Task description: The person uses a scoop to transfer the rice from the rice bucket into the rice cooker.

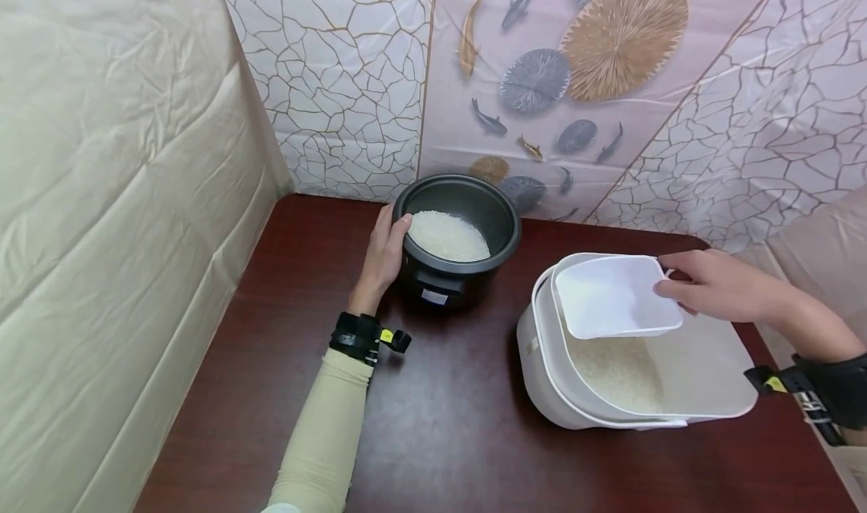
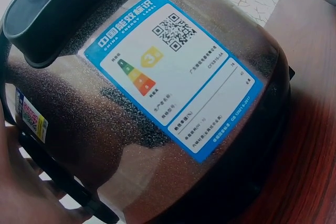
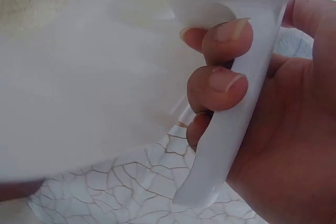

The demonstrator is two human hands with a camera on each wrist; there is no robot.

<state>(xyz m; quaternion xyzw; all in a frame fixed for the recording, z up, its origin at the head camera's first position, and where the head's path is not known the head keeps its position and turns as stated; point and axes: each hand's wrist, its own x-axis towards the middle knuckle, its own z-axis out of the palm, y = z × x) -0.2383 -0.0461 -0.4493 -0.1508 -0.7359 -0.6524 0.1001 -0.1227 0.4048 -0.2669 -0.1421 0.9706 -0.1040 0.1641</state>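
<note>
At the left of the scene, a cream quilted fabric wall (image 1: 108,159) flanks a dark red-brown glossy wooden table (image 1: 440,430). Next rightward: left forearm in a pale beige sleeve (image 1: 323,430), with a black wrist strap (image 1: 355,338). Left hand (image 1: 384,253) grips the left side of a round black rice cooker (image 1: 489,208), thumb at the rim, other fingers along the outer wall. Cooker stands upright near the table's far edge; white rice (image 1: 448,236) covers its bottom. Left wrist view: blue-and-white energy label (image 2: 176,77) on the speckled outer wall. Behind, at the far side, a white sheet with brown crackle lines (image 1: 339,84). Right of the cooker, well apart from it, a deep white plastic bin (image 1: 542,377) holds more pale rice (image 1: 619,370). Above its far part, a white rectangular plastic scoop (image 1: 616,295); contact with the bin rim cannot be told. Far right: right hand (image 1: 731,283), fingers curled round the scoop's white handle (image 3: 226,140).
</note>
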